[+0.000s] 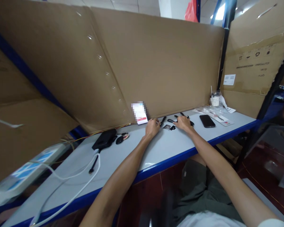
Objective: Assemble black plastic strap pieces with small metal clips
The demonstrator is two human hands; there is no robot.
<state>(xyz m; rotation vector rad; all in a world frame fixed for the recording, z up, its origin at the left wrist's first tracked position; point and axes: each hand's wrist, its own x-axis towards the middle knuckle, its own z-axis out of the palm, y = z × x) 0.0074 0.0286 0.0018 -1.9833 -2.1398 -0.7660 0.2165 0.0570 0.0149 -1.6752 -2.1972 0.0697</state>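
My left hand [152, 127] rests on the grey tabletop with its fingers curled together. Its fingertips meet the lower end of a slim black stick-like piece [163, 120], which slants up and away. To the right, my right hand [184, 123] lies palm down over several black-handled pieces, thumb and fingers apart. One rounded black handle [171, 120] pokes out on its left side, and another black end [192, 123] shows on its right. Between the hands lie a small silvery plate [167, 127] and a small flat black piece [172, 128]. What lies beneath my right palm is hidden.
A lit phone [139, 113] leans against the cardboard wall [168, 63]. A dark phone [207, 121] and clear plastic packaging [217, 116] lie at right. Leftward are a black device [104, 139], a white cable [98, 167] and a power strip [35, 167].
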